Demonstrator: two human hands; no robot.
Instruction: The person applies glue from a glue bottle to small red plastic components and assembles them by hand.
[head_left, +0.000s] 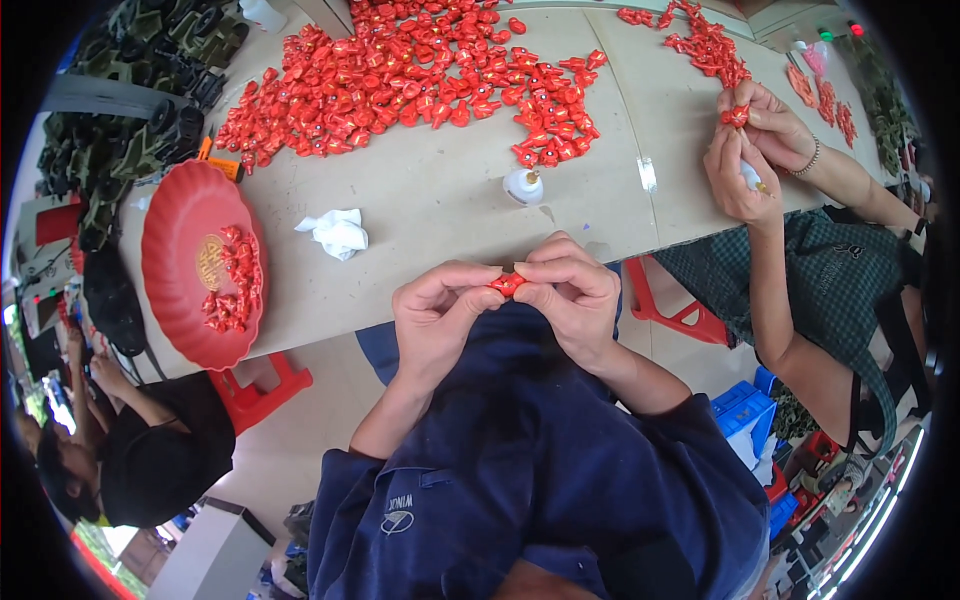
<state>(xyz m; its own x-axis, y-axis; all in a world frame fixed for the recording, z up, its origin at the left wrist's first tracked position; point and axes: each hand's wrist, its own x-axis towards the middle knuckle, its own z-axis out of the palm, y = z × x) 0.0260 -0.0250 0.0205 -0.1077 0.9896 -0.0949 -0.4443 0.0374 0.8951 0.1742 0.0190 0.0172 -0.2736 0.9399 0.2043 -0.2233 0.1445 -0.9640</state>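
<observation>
Between my fingertips, just in front of the table's near edge, is a small glossy red plastic piece point(508, 284). My left hand point(440, 310) pinches its left end with thumb and fingers. On its other end, my right hand point(572, 295) pinches in the same way. Much of the piece is hidden by the fingertips. Past my hands, a small white bottle point(524, 186) with a brownish tip stands on the table point(430, 215). Left of it lies a crumpled white tissue point(337, 233).
A large pile of similar red pieces point(400, 75) covers the far table. At left, a red scalloped tray point(165, 260) holds several more. A co-worker's hands point(750, 150) on the right hold a red piece and a small bottle. Red stools point(262, 395) stand below the table.
</observation>
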